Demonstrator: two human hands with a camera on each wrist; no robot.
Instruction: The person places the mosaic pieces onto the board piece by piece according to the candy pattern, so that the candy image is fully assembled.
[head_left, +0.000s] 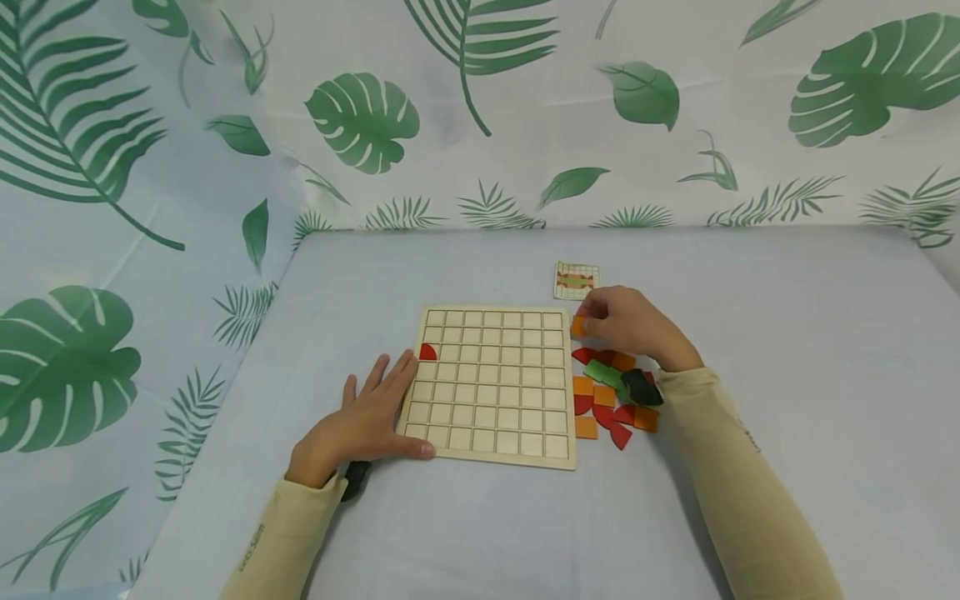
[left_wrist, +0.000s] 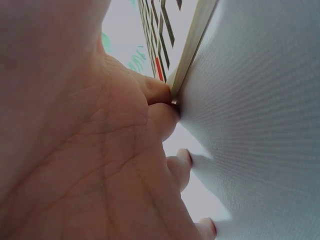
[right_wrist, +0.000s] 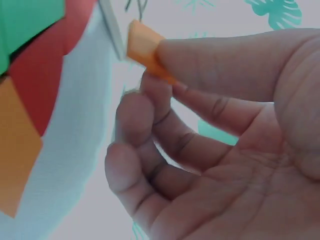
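Observation:
A square wooden grid board (head_left: 491, 383) lies flat on the table, with one red quarter-circle piece (head_left: 427, 352) in a cell at its left edge. My left hand (head_left: 367, 425) rests with spread fingers against the board's left side, its thumb at the near left corner. In the left wrist view, fingertips (left_wrist: 162, 92) meet the board's edge. Beyond the board's right edge, my right hand (head_left: 630, 321) pinches an orange square tile (right_wrist: 145, 47) between thumb and fingers. Loose red, green and orange pieces (head_left: 603, 396) lie close below that hand, partly hidden by the wrist camera.
A small pattern card (head_left: 576, 281) showing a coloured design lies behind the board, near the right hand. The white tabletop (head_left: 465, 533) meets a leaf-printed cloth (head_left: 517, 167) at the back and left.

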